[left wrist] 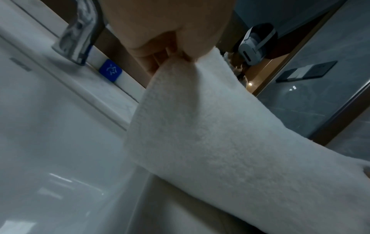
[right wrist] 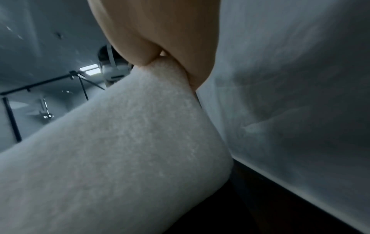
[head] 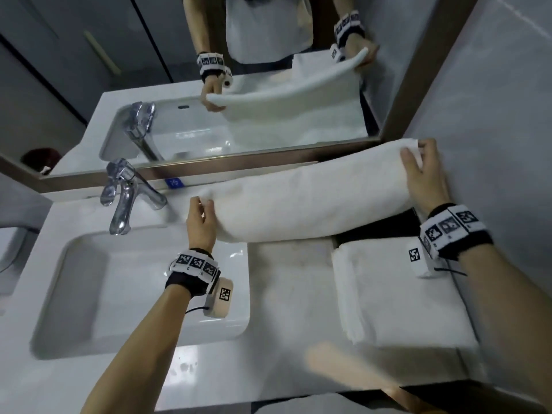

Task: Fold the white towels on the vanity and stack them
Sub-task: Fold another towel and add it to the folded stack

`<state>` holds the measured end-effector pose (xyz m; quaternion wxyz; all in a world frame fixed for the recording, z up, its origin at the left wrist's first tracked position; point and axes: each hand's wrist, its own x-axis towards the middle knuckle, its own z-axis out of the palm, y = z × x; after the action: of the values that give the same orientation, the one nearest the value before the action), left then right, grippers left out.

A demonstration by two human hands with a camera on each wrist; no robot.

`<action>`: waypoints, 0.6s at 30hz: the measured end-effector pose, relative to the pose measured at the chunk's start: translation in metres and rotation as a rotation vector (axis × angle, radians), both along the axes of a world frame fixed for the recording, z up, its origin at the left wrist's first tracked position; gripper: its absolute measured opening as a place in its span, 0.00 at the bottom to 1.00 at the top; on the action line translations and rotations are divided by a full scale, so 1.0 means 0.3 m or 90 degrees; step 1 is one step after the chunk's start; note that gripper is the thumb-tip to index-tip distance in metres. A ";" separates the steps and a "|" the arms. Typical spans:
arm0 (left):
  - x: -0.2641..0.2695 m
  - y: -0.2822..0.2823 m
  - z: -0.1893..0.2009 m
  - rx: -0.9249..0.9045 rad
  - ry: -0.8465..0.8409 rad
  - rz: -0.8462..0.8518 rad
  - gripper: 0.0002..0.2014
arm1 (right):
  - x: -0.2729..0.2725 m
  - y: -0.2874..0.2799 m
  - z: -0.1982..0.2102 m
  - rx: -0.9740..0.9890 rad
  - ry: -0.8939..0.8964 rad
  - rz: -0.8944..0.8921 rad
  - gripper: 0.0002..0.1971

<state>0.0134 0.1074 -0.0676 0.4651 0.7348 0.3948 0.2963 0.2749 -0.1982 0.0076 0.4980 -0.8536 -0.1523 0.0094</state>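
Note:
A long white towel (head: 307, 198) hangs doubled over in the air in front of the mirror, stretched between both hands. My left hand (head: 203, 210) pinches its left end near the faucet, and the left wrist view shows the towel (left wrist: 210, 142) bunched between thumb and fingers. My right hand (head: 418, 165) pinches the right end by the wall; the right wrist view has the towel (right wrist: 120, 142) running down from the pinch. A folded white towel (head: 400, 291) lies flat on the vanity below my right wrist.
A white sink basin (head: 74, 282) with a chrome faucet (head: 125, 198) fills the left of the vanity. The mirror's frame (head: 268, 153) runs behind the towel and a grey wall (head: 493, 130) stands to the right. White countertop (head: 286, 294) shows between basin and folded towel.

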 end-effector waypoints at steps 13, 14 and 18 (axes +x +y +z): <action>0.225 0.178 -0.110 -0.046 0.235 -0.022 0.11 | 0.228 0.179 -0.148 -0.176 0.115 -0.015 0.15; 0.232 0.186 -0.123 -0.053 0.267 -0.029 0.12 | 0.239 0.183 -0.162 -0.196 0.128 -0.010 0.15; 0.251 0.211 -0.148 -0.066 0.351 -0.068 0.06 | 0.279 0.176 -0.210 -0.355 0.180 0.051 0.22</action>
<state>0.0887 0.1707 -0.1119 0.3921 0.7830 0.4813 0.0399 0.3586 -0.1453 -0.0553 0.2601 -0.9408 -0.1064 0.1893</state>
